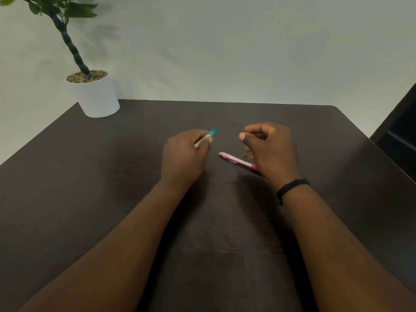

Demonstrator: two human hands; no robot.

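Note:
My left hand (pixel 185 154) grips a slim clear pen barrel with a teal end (pixel 211 133) that pokes out past the thumb toward the right. My right hand (pixel 269 149) hovers to the right with its fingers curled and the thumb and fingertips drawn together; whether it pinches something small is hidden. A pink pen (pixel 236 160) lies on the dark table (pixel 112 199) partly under my right hand. A thin dark refill or pin (pixel 230 182) lies on the table just in front of the pink pen.
A white pot with a green plant (pixel 98 97) stands at the table's far left corner. A dark chair or piece of furniture (pixel 400 136) sits beyond the right edge. A pale wall rises behind the table.

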